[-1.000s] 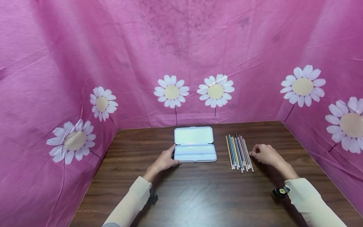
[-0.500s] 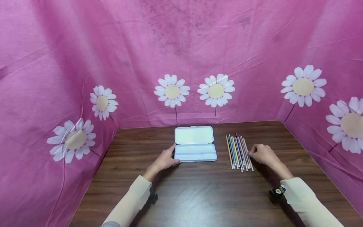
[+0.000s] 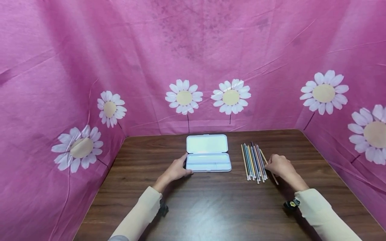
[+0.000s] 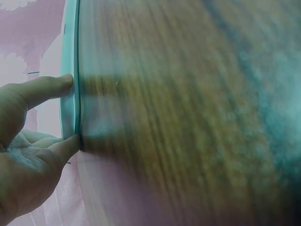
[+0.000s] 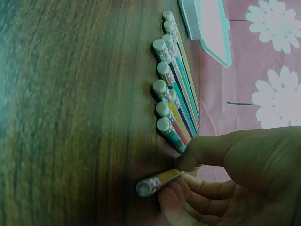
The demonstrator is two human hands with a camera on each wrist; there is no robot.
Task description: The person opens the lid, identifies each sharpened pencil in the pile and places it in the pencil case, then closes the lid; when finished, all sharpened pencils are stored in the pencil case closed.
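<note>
A white pencil case (image 3: 208, 166) lies with its lid (image 3: 207, 144) raised back, and its compartments hold nothing visible. My left hand (image 3: 176, 169) grips the case's left end, thumb at the front corner; the left wrist view shows thumb and fingers on its edge (image 4: 69, 108). To the right of the case, several pencils (image 3: 253, 164) with white erasers lie side by side. Between thumb and fingers my right hand (image 3: 282, 167) pinches a yellow pencil (image 5: 167, 177), which slants apart from the row at its eraser end.
Everything lies on a dark wood-grain table (image 3: 205, 207). A pink cloth (image 3: 144, 67) with printed daisies hangs round its back and sides. The case stands near the table's back edge.
My right hand has moved slightly left to the rightmost pencil and pinched it. That pencil's eraser end has swung right, out of the row. The left hand stays on the case.
</note>
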